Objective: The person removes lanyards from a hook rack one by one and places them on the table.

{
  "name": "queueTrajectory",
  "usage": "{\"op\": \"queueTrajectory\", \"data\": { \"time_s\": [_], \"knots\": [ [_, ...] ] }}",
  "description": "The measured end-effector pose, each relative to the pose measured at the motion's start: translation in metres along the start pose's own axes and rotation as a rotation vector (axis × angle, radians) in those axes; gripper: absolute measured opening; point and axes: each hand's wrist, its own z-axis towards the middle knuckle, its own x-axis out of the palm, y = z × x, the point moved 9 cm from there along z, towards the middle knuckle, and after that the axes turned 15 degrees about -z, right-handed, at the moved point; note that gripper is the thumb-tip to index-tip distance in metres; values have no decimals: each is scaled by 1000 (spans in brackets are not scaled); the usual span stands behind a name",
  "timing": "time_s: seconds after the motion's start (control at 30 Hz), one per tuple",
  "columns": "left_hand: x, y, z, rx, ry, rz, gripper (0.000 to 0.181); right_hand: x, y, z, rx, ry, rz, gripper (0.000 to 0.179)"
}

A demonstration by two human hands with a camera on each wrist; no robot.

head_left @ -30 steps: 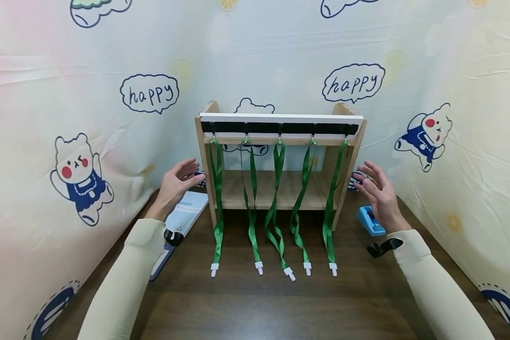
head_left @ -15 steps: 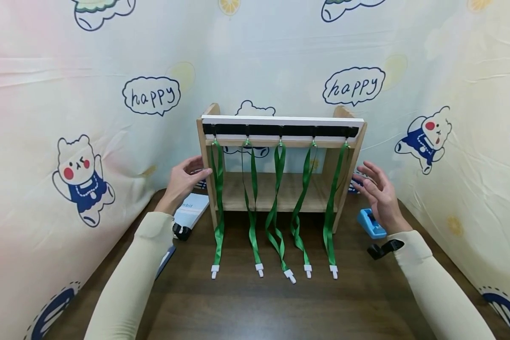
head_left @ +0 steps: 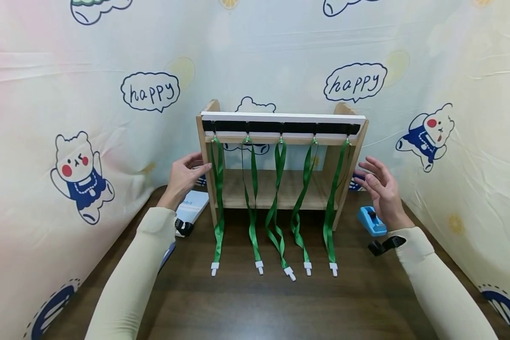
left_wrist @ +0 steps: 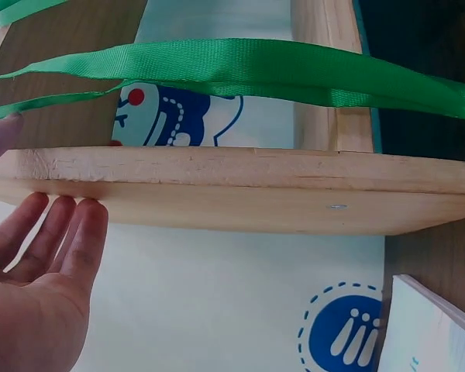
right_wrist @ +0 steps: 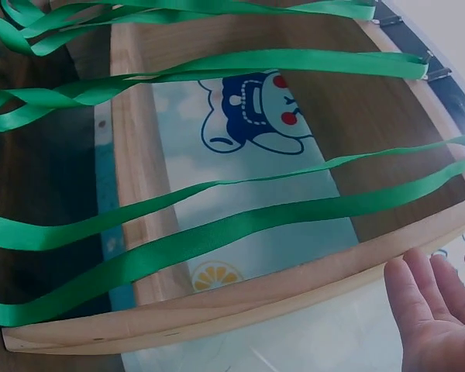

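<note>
A wooden rack (head_left: pixel 233 189) stands on the table, with a black strip (head_left: pixel 263 126) along its white top bar. Several green lanyards (head_left: pixel 279 165) hang from hooks on that strip, their white clips (head_left: pixel 290 273) at the lower ends. My left hand (head_left: pixel 182 179) holds the rack's left side panel (left_wrist: pixel 240 205): the thumb (left_wrist: pixel 0 138) lies over the front edge and the fingertips (left_wrist: pixel 85 209) meet the outer face. Beside the right side panel (head_left: pixel 352 170), my right hand (head_left: pixel 384 196) is spread with relaxed fingers, its fingertips close to the panel's outer side.
Left of the rack, a white booklet (head_left: pixel 193 205) lies partly behind my left wrist, and a dark blue flat edge (head_left: pixel 166 255) shows by the forearm. A small blue desk tool (head_left: pixel 371 222) lies below my right hand. Patterned cloth (head_left: pixel 255 56) surrounds the brown table (head_left: pixel 246 307).
My left hand has moved right, from beside the rack onto its left panel, with the thumb now over the front edge. My right hand has stayed almost in place; the lanyards hang as before.
</note>
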Motion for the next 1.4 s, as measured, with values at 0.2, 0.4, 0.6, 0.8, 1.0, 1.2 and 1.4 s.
{"op": "queueTrajectory", "data": {
  "time_s": [0.2, 0.4, 0.6, 0.8, 1.0, 1.2, 1.4],
  "knots": [
    [0, -1, 1, -8, -22, 8, 67, 1, 8, 2, -24, 4, 13, 55],
    [0, 0, 2, -24, -51, -8, 62, 6, 12, 4, -34, 21, 29, 52],
    [1, -1, 6, -25, -57, 14, 58, 12, 15, 8, -32, 55, -8, 55],
    [0, 3, 6, -38, -69, 29, 55, 21, 23, 15, -56, 95, -5, 52],
    [1, 2, 6, -34, -70, 56, 57, 25, 29, 21, -48, 90, -11, 51],
    [1, 0, 7, -39, -63, 55, 55, 29, 35, 27, -5, 86, -49, 51],
    [0, 0, 4, -51, -62, 46, 54, 32, 37, 35, 19, 58, -66, 48]
  ]
}}
